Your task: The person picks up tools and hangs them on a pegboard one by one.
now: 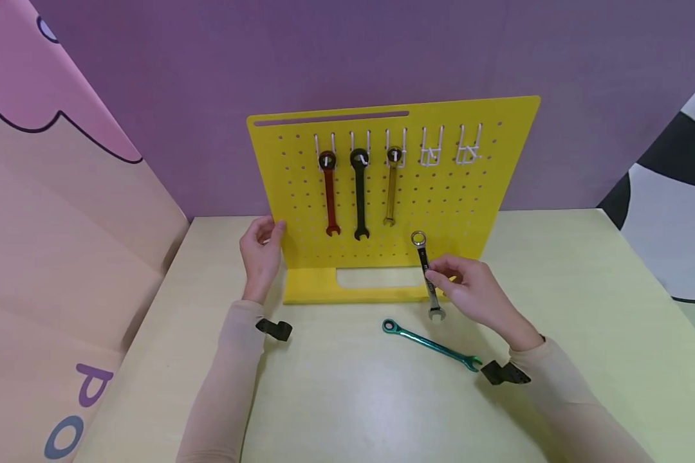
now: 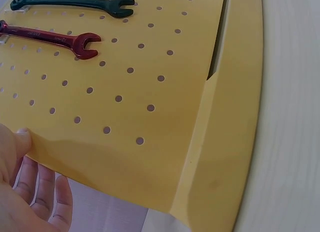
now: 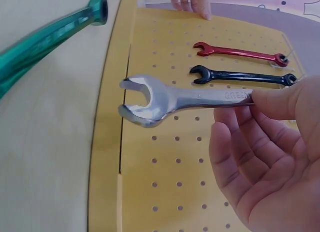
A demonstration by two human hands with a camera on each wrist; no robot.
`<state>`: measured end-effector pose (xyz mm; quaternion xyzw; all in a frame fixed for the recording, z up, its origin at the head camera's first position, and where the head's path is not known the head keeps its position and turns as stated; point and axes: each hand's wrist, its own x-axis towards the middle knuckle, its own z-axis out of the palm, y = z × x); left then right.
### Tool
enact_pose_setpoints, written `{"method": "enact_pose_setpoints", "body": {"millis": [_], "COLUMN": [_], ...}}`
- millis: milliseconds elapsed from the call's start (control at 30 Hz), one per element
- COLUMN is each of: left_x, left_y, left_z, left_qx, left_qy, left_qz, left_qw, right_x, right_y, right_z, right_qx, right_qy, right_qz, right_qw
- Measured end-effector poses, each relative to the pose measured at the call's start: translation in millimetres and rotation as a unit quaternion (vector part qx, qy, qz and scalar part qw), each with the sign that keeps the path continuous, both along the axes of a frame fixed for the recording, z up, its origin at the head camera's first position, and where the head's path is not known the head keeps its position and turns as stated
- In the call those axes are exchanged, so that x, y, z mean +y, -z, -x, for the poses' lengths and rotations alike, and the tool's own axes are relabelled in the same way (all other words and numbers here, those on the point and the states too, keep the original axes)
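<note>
My right hand (image 1: 469,289) pinches a silver combination wrench (image 1: 424,257) by the middle of its shank, in front of the yellow pegboard (image 1: 440,222). Its ring end points up and its open jaw (image 3: 150,99) down toward the table, as the right wrist view also shows. With the thumb in front and the other fingers behind, my left hand (image 1: 262,254) holds the board's left edge. On the board's white hooks hang a red wrench (image 1: 329,199), a black wrench (image 1: 360,199) and a gold wrench (image 1: 391,193). A green wrench (image 1: 431,345) lies on the table before the board.
To the right of the gold wrench, two white double hooks (image 1: 431,155) carry nothing. The board's yellow foot (image 1: 309,286) rests on the pale table (image 1: 347,411). A purple wall (image 1: 382,51) rises behind, and a pink printed panel (image 1: 64,193) borders the left.
</note>
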<state>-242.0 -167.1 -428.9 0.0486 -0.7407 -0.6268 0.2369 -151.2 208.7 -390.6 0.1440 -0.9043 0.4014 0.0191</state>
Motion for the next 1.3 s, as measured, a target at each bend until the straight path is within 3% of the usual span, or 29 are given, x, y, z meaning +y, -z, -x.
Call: {"method": "enact_pose_setpoints", "body": {"millis": [300, 767, 1300], "left_x": [1.3, 1.1, 1.0], "left_y": [-2.5, -2.1, -1.5], "left_z": [1.1, 0.3, 0.6], "left_qx": [0.022, 0.021, 0.022], "left_qy": [-0.003, 0.001, 0.004], "left_qz": [-0.011, -0.013, -0.011], "left_qw": [0.9997, 0.9997, 0.9997], "right_x": [-7.5, -15.1, -25.5], "right_y": [-8.2, -10.5, -20.8], "right_z": [3.8, 11.6, 22.8], "right_qx": [0.005, 0.06, 0.076], "right_qy": [0.023, 0.076, 0.121], "right_qz": [0.034, 0.065, 0.122], "right_qw": [0.999, 0.993, 0.982]}}
